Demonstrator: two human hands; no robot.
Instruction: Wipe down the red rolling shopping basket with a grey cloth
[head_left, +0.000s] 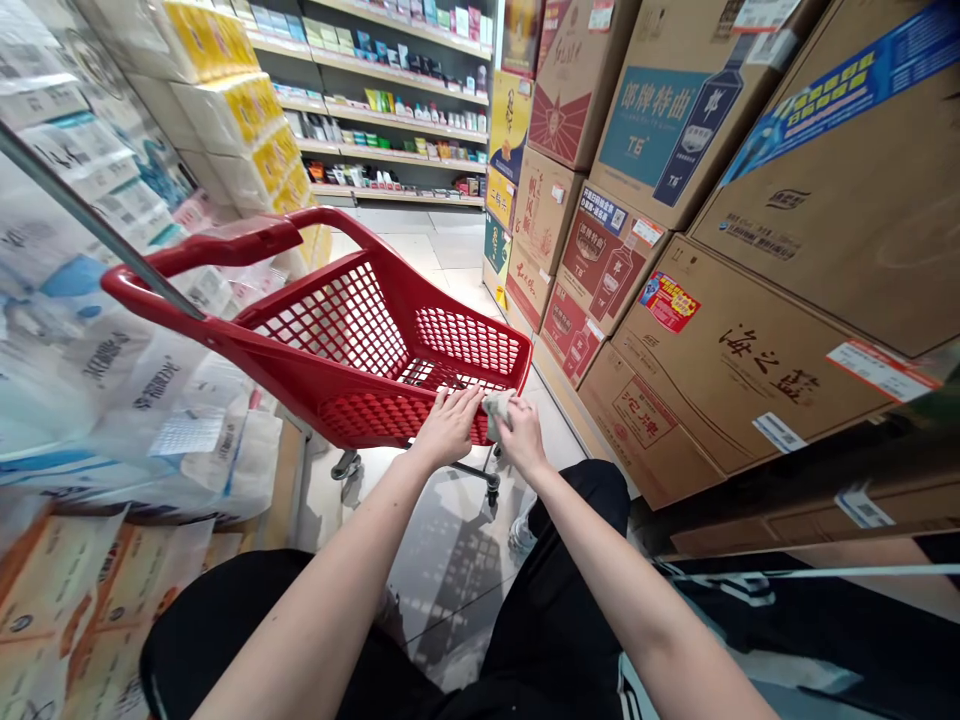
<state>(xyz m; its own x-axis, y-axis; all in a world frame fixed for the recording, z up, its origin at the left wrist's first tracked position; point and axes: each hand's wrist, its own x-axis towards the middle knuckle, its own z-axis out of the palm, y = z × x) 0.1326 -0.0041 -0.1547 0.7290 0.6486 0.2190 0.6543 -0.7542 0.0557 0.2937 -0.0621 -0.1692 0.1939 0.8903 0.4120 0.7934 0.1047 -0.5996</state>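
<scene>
A red plastic shopping cart (360, 340) stands in a store aisle in front of me, tilted in the view, its basket showing no goods. My left hand (448, 425) lies on the near rim of the cart, fingers together and curled over the edge. My right hand (520, 432) is just to its right, closed on a small grey cloth (498, 405) that it presses against the same rim. My knees in black trousers show below.
Stacked cardboard cartons (705, 250) with printed labels line the right side. Plastic-wrapped packs of paper goods (112, 330) fill the left. Shelves of small goods (390, 110) stand at the far end. Glossy tiled floor (442, 250) runs between.
</scene>
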